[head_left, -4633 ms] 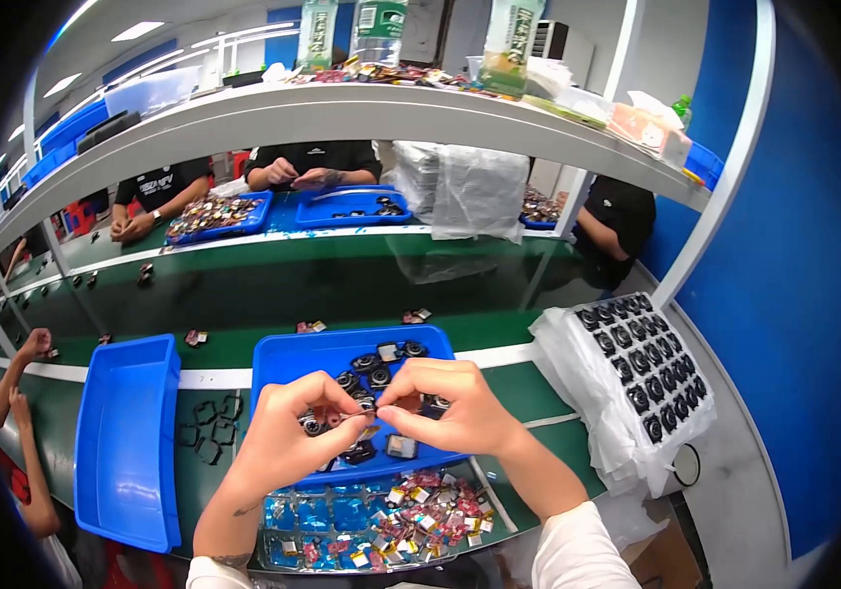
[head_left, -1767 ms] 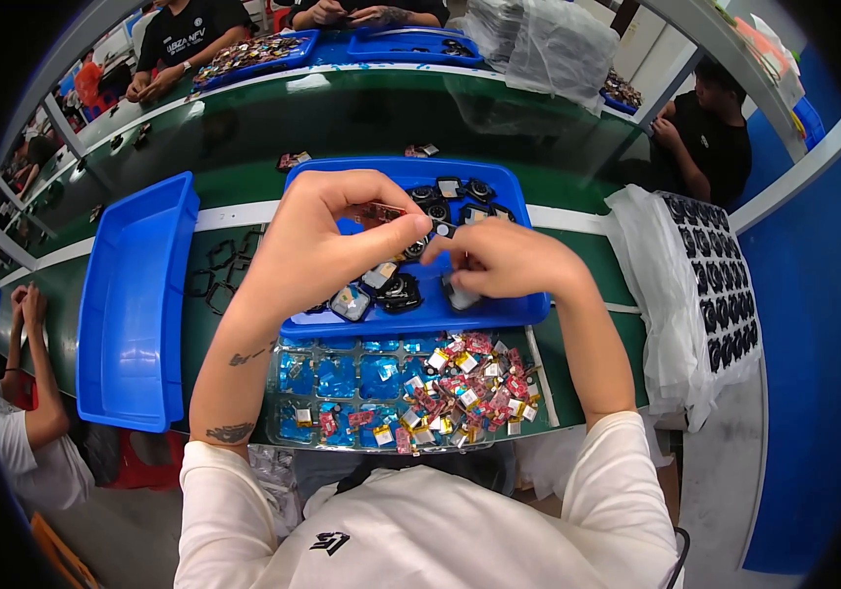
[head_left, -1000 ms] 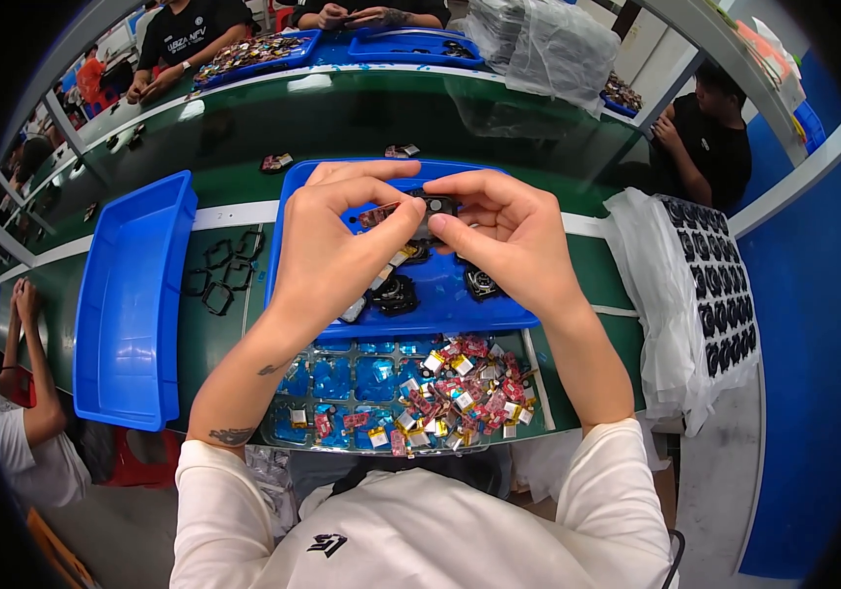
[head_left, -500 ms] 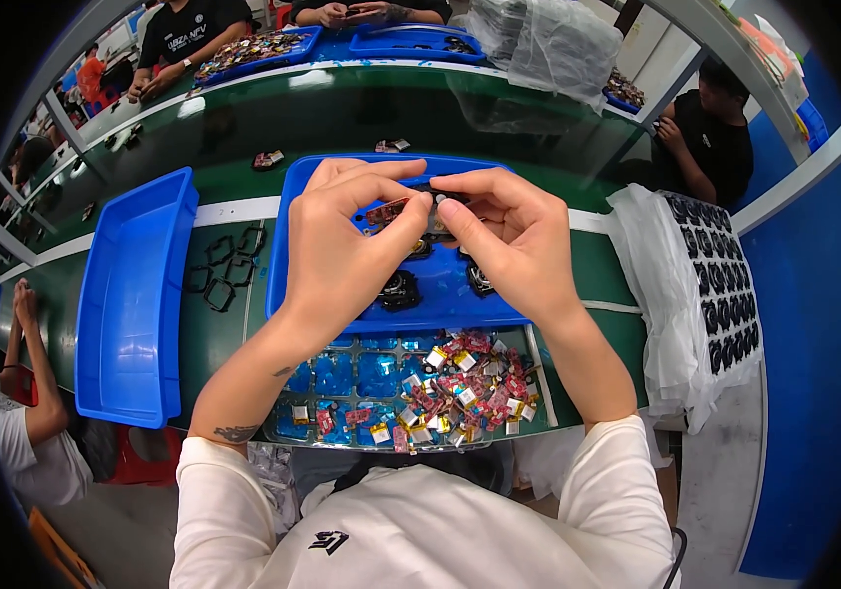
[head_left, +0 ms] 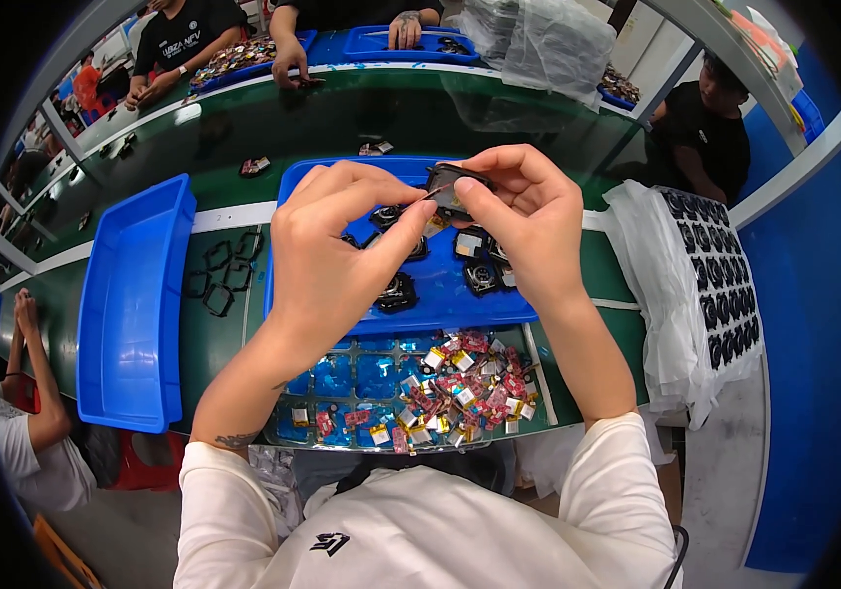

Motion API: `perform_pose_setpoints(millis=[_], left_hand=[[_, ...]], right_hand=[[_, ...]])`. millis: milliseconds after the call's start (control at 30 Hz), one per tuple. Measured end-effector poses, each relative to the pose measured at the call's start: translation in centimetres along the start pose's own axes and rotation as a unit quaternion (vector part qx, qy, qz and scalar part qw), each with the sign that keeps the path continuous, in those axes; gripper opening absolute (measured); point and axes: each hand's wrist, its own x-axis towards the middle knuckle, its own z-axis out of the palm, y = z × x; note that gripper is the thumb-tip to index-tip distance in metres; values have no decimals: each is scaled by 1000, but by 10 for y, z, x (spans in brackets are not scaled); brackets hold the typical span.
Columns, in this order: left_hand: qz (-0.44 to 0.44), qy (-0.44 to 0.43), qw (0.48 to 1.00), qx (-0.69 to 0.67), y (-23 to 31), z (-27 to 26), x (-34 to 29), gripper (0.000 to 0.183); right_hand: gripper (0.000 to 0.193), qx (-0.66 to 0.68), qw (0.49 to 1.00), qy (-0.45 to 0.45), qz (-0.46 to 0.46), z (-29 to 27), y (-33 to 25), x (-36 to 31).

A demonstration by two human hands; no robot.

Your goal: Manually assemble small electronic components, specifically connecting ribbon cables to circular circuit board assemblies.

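A person in a white short-sleeved shirt works with bare hands above a shallow blue plastic tray (head_left: 450, 306) on a dark green work surface (head_left: 234, 128). The right hand (head_left: 533, 216) is clamped on a black rounded-square plastic casing (head_left: 455, 184), tilted and raised over the far part of the tray. The left hand (head_left: 332, 240) has its thumb and forefinger pinched together on a thin reddish piece (head_left: 436, 192) at the casing's left edge; the piece is too small to make out further. Below the hands, more black casings with round centres (head_left: 480, 278) lie in the tray, some partly hidden.

On the near side is a clear compartmented tray lined with blue film (head_left: 334, 375), its right half heaped with small red circuit boards and silver-and-yellow cells (head_left: 464, 393). To the left lie thin black open frames (head_left: 224, 273), then a long, deep blue plastic bin (head_left: 134, 334). To the right, white plastic sheeting (head_left: 651, 294) hangs beside a pale tray with rows of black parts (head_left: 720, 265). On the far side, a co-worker's hand (head_left: 291, 64) rests near the table edge.
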Motion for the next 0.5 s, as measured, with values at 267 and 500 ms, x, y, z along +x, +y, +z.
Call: perform_pose_setpoints(millis=[267,500], left_hand=[[-269,-152,911,-274,7,-9,4,13],[-302,-137,861,-385,-7,0,0,15]], right_hand=[[15,-34,999,6,-19,-1,0,-2],[11,-107,990,-8,-95,4,-5,-6]])
